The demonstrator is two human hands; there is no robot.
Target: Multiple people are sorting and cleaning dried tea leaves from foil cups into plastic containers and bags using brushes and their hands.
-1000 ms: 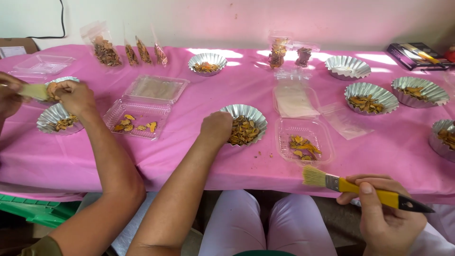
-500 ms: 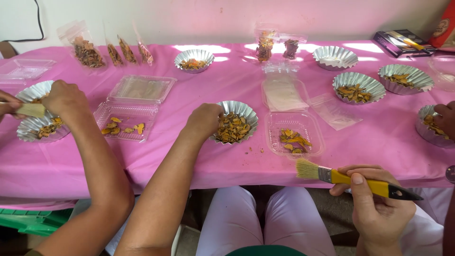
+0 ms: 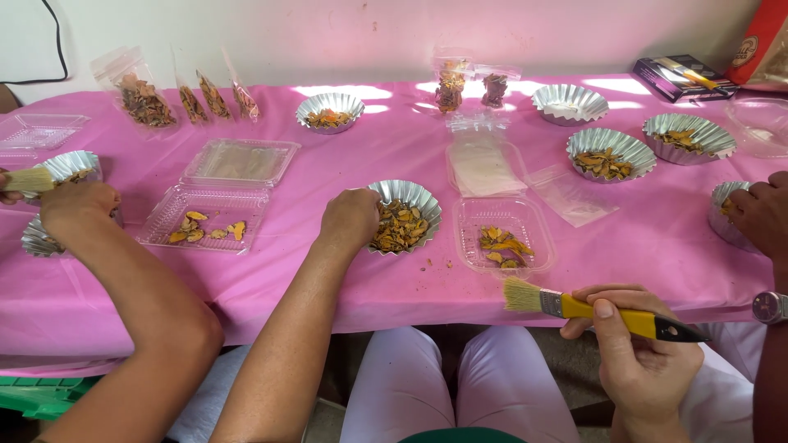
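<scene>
My left hand (image 3: 350,217) rests knuckles-up at the near left rim of a fluted foil dish (image 3: 423,195) filled with dried orange-brown slices (image 3: 400,228). Its fingertips curl down into the slices and are hidden, so I cannot tell whether they hold one. My right hand (image 3: 636,353) is at the table's near edge, closed on the yellow handle of a flat paintbrush (image 3: 574,307), bristles pointing left. A clear plastic clamshell tray (image 3: 542,246) with a few slices lies just right of the dish.
A co-worker's arm and hand (image 3: 78,205) with a brush work over foil dishes at left; another person's hand (image 3: 759,213), with a wristwatch, reaches a dish at right. More foil dishes, clear trays, filled pouches and a dark box stand on the pink tablecloth (image 3: 394,148).
The view has shifted to the right. My left hand stays at the dish and my right hand keeps the brush. A hand at the right has come further in over a foil dish.
</scene>
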